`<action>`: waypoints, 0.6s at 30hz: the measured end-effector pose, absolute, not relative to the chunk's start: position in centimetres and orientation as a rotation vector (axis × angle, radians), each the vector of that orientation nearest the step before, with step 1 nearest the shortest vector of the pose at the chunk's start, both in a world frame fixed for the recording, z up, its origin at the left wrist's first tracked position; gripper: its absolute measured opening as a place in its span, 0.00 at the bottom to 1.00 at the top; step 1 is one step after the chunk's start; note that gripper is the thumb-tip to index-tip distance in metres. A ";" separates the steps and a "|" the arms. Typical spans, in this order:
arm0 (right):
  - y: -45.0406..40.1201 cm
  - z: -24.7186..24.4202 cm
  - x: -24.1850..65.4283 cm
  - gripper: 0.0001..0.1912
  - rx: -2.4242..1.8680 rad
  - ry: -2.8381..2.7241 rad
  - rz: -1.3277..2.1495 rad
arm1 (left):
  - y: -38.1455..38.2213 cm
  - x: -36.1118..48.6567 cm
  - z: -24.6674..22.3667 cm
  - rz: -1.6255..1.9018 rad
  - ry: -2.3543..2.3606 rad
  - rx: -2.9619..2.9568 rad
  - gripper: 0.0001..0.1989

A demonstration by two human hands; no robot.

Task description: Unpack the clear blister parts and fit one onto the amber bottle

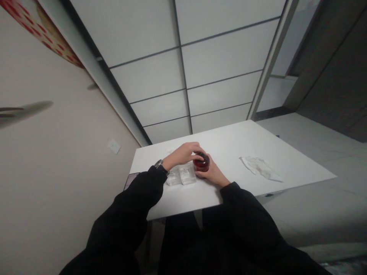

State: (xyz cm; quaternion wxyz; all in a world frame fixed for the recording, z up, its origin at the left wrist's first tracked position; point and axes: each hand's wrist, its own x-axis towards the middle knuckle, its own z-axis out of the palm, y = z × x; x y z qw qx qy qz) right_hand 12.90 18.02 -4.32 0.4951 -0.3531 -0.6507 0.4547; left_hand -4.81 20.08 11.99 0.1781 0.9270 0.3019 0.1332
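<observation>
A dark red, rounded jar or bottle (201, 163) stands near the front edge of the white table (226, 141). From the right, my right hand (213, 172) is wrapped round its side. My left hand (187, 152) reaches over from the left, its fingers closed on the dark top of the red jar. Just left of the jar, partly below my left hand, lie clear plastic containers or packs (187, 174) side by side. Their contents are too small to tell.
A crumpled white sheet or wrapper (260, 167) lies on the table's right part. At the left table edge a flat dark-rimmed object (131, 180) shows partly beneath my left sleeve. A wall stands at left, white panelled doors behind the table.
</observation>
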 end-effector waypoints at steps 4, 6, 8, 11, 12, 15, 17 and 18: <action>18.0 -4.1 13.0 0.40 -0.864 -1.592 1.086 | 20.3 -3.7 11.7 0.366 0.975 2.684 0.11; 18.0 -4.1 13.2 0.42 -0.877 -1.597 1.075 | 20.1 -3.5 11.8 0.378 0.849 2.671 0.12; 18.0 -4.1 13.5 0.42 -0.885 -1.604 1.065 | 19.8 -3.8 12.1 0.384 0.647 2.625 0.12; 17.9 -4.3 14.0 0.41 -0.877 -1.612 1.065 | 19.5 -4.5 12.4 0.381 0.643 2.587 0.14; 17.8 -4.4 14.1 0.41 -0.872 -1.612 1.066 | 19.4 -4.6 12.5 0.363 0.733 2.600 0.15; 17.7 -4.5 14.3 0.41 -0.864 -1.609 1.069 | 19.1 -4.1 12.6 0.264 0.980 2.654 0.14; 17.6 -4.5 14.3 0.41 -0.863 -1.606 1.074 | 19.0 -3.3 12.7 0.207 1.064 2.695 0.13; 17.6 -4.5 14.2 0.41 -0.863 -1.605 1.077 | 19.0 -2.7 12.8 0.183 1.115 2.720 0.13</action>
